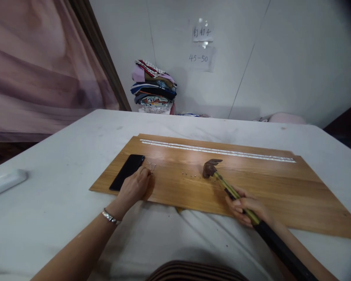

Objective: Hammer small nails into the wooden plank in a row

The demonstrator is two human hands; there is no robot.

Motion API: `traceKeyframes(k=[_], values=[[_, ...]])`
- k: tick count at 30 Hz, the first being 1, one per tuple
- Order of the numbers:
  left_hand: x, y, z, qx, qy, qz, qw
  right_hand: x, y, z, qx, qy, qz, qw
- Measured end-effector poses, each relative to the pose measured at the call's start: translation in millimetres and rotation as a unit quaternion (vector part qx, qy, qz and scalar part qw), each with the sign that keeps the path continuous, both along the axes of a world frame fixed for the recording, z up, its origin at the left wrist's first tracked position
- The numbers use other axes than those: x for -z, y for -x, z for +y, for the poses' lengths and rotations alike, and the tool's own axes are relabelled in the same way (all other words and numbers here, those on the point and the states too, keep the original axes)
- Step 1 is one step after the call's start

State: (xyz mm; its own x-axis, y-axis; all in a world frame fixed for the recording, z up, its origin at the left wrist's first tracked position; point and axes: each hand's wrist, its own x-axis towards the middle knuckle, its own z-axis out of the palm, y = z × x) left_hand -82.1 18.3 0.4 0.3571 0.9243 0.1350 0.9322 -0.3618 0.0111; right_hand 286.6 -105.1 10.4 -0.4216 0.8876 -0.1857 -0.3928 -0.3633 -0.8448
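In my right hand [244, 207] is a claw hammer [226, 185] with a rusty head and a yellow and black handle. Its head hovers over or rests on the wooden board [266, 187]; I cannot tell which. Several small nail heads [195, 176] show in a row left of the hammer head. My left hand [136, 181] is on the board's left part, its fingers closed and pointing down beside a few loose nails [152, 166]; what lies between the fingertips is hidden. A black phone [127, 171] lies just left of that hand.
Two white measuring strips [216, 151] run along the board's far side. The board lies on a white table [76, 156]. A white object [7, 183] is at the left edge. Folded cloths [155, 88] are stacked against the back wall, and a pink curtain [41, 66] hangs on the left.
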Motion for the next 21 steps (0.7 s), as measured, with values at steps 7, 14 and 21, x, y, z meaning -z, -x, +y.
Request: traceKeyframes(k=[7, 14, 21], values=[[0.5, 0.6, -5.0, -0.001, -0.018, -0.044, 0.999, 0.0, -2.0, -0.6, 0.004, 0.006, 0.006, 1.0], [7.4, 3.3, -3.9, 0.016, -0.056, -0.082, 0.995, 3.0, 2.1, 1.1, -0.004, -0.002, 0.009, 1.0], [8.9, 3.3, -3.2, 0.018, -0.057, -0.136, 0.989, -4.5, 1.3, -0.8, 0.006, 0.004, 0.007, 1.0]])
